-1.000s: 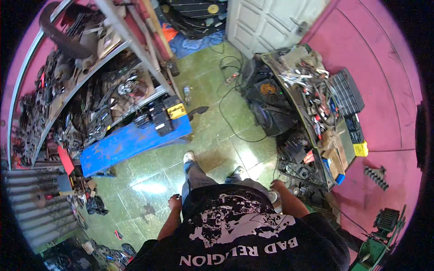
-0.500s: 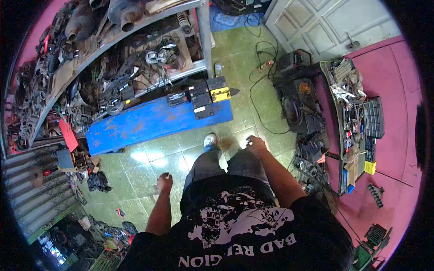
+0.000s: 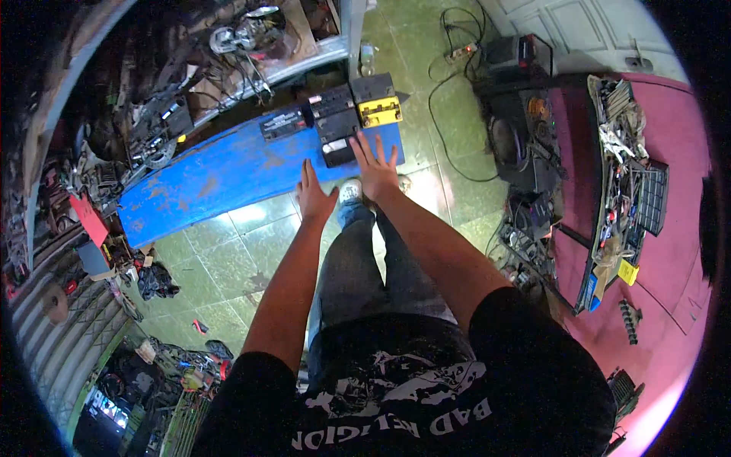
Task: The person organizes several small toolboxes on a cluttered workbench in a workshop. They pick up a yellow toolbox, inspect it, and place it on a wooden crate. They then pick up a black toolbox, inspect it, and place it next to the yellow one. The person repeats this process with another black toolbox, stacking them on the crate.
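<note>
Facing a blue bench [image 3: 221,183] in the head view, the person holds 2 bare hands out in front, palms down, fingers spread. The hands are apart from each other, with nothing gripped in either. The left hand [image 3: 314,199] is over the bench's near edge. The right hand [image 3: 377,177] is farther right, its fingertips overlapping the right side of a black battery with a pale label [image 3: 337,148]; whether they touch it, I cannot tell. That battery sits near the bench's right end, at its near edge. Just beyond it is a plain black battery [image 3: 335,104], with a yellow-fronted battery [image 3: 379,112] to the right and a smaller black case [image 3: 285,124] to the left.

Past the bench, on the far left, a metal shelf [image 3: 324,52] bears greasy parts. Green floor tiles [image 3: 221,268] show on the near side. A dark cable [image 3: 457,172] curves across the floor on the far right. Farther right, a cluttered worktable [image 3: 588,251] stands beside a pink wall [image 3: 674,126], near a white door [image 3: 586,30].
</note>
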### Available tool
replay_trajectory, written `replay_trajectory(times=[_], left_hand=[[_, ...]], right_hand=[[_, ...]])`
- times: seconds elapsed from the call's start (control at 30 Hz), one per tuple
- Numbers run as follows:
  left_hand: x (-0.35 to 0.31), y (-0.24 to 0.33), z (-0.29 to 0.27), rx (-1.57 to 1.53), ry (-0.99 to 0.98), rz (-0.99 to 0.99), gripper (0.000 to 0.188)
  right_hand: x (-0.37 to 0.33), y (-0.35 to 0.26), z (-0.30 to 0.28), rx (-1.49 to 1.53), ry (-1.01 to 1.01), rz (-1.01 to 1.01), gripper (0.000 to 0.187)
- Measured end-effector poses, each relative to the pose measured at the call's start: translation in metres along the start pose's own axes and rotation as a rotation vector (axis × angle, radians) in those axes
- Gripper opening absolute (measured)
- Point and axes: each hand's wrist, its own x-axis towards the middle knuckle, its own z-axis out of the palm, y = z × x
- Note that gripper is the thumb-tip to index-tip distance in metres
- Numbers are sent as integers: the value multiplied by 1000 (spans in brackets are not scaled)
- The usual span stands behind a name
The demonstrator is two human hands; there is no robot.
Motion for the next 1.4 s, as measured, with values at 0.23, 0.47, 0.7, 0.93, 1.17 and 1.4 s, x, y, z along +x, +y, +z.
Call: replay_trajectory(times=[0.23,0.47,0.7,0.93,1.17,1.4], left_hand=[[55,37,4,147,100,274,106],[85,34,8,191,252,194,92],[78,24,-14,265,10,279,74],[73,4,-14,193,88,429,36],[139,89,-22,228,145,519,49],[231,150,-12,592,-71,568,92]], right_hand=[[43,-2,-14,127,17,66,100],[79,2,-16,161,65,-24,94],[76,-2,-3,56,24,-74,85],[77,11,-25,1,-92,-151,69],[130,76,-47,5,338,95,74],[201,134,-79,-153,-170,-112,93]])
